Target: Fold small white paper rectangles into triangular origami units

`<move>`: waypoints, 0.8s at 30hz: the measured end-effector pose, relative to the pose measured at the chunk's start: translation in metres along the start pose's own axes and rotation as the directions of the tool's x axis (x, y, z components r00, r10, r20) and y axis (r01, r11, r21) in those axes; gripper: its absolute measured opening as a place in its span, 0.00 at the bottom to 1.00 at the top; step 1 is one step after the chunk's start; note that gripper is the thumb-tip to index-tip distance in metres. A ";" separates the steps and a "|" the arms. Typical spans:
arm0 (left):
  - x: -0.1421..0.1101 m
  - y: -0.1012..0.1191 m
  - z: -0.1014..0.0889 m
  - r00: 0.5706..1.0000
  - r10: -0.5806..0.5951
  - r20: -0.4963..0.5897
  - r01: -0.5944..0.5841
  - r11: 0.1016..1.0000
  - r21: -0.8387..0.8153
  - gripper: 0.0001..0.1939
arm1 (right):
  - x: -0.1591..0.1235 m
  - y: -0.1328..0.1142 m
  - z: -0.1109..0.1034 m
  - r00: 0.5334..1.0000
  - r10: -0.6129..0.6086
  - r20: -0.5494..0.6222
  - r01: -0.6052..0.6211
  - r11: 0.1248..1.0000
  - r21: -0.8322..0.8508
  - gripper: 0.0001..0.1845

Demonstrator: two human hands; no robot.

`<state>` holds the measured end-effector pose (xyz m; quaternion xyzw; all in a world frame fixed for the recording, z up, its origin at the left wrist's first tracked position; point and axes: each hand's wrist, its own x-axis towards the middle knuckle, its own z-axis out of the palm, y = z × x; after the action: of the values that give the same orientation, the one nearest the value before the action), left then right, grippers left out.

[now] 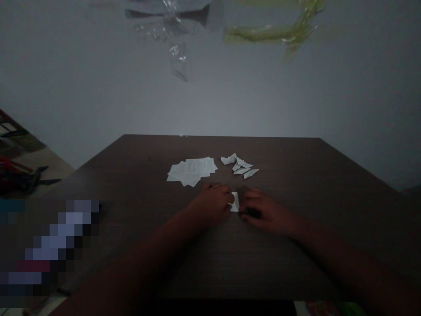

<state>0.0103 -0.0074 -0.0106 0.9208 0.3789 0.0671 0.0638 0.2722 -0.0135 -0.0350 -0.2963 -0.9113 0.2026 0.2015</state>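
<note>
A small white piece of paper (234, 202) lies upright on the table between my two hands. My left hand (215, 202) is closed at its left side, with the fingertips over that edge. My right hand (268, 211) has curled fingers at the right edge of the paper, thumb below and forefinger above, with a dark gap between them. Dim light blurs the exact finger contact. Just beyond my left hand, a spread stack of printed paper sheets (199, 169) rests on the table. Several folded paper pieces (241, 166) sit in a loose heap beyond the paper.
The brown table (210, 263) reaches a pale wall (210, 101) at its far edge. Clear tape (177, 52) and yellowish tape (263, 34) stick to the wall. To the left, a red and black object (16, 175) stands on the floor beside a blurred-out patch.
</note>
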 end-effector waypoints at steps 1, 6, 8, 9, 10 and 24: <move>-0.001 -0.001 0.000 1.000 0.014 -0.014 -0.014 1.000 -0.012 0.08 | 0.000 0.000 0.000 1.000 0.002 -0.007 -0.002 1.000 0.000 0.03; -0.003 -0.010 0.000 0.999 0.053 0.001 -0.053 0.995 -0.090 0.13 | 0.002 0.004 -0.001 0.999 0.014 -0.037 -0.014 1.000 -0.006 0.09; -0.001 -0.013 0.001 0.998 0.062 0.001 -0.062 0.992 -0.113 0.11 | 0.002 0.005 -0.002 0.999 0.014 -0.044 -0.014 1.000 0.002 0.09; -0.001 -0.014 0.002 0.998 0.068 -0.001 -0.068 0.991 -0.118 0.10 | 0.002 0.006 -0.002 0.999 0.014 -0.051 -0.014 1.000 0.007 0.09; 0.000 -0.015 0.003 0.997 0.077 -0.002 -0.076 0.990 -0.115 0.10 | 0.002 0.006 -0.003 0.998 0.013 -0.057 -0.012 1.000 0.011 0.10; -0.001 -0.014 0.004 0.987 0.147 -0.068 -0.149 0.988 -0.037 0.07 | 0.003 0.013 -0.002 0.987 0.108 -0.119 -0.108 0.994 0.006 0.15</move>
<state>0.0005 0.0017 -0.0166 0.9422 0.3099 0.1094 0.0657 0.2768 -0.0018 -0.0392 -0.3569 -0.8804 0.1949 0.2441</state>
